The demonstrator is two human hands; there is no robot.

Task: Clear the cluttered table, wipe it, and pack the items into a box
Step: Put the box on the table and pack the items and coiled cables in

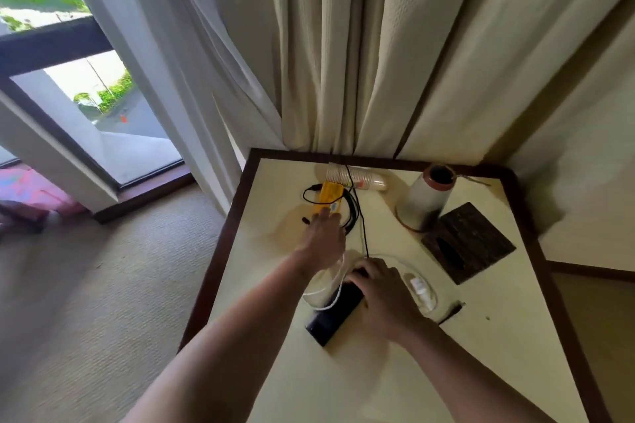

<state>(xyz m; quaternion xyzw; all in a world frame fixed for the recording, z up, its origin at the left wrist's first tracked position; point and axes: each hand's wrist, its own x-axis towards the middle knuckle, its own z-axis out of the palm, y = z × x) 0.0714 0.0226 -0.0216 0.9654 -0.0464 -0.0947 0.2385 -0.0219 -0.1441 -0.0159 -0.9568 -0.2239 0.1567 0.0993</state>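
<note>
Table (343,388) with cream top and dark rim sits in a curtained corner; nearest on it is a dark block (330,318), right hand (381,292) gripping its far end with curled fingers, white cable (326,285) looped beside. Further out, left hand (323,240), blurred, fingers extended, touches the yellow device (330,197) among black leads (351,213). Beyond: wooden tissue box (470,244), vase (427,197), cup stack (354,177) on its side.

The near part of the table (360,388) is bare, and its left side is open to the carpet (103,285). At the far edge the curtain (343,79) closes the way. The vase (426,203) and the wooden box (470,244) block the right; loose cables (354,216), lying cups (347,175) and a black box (330,319) crowd the middle.
</note>
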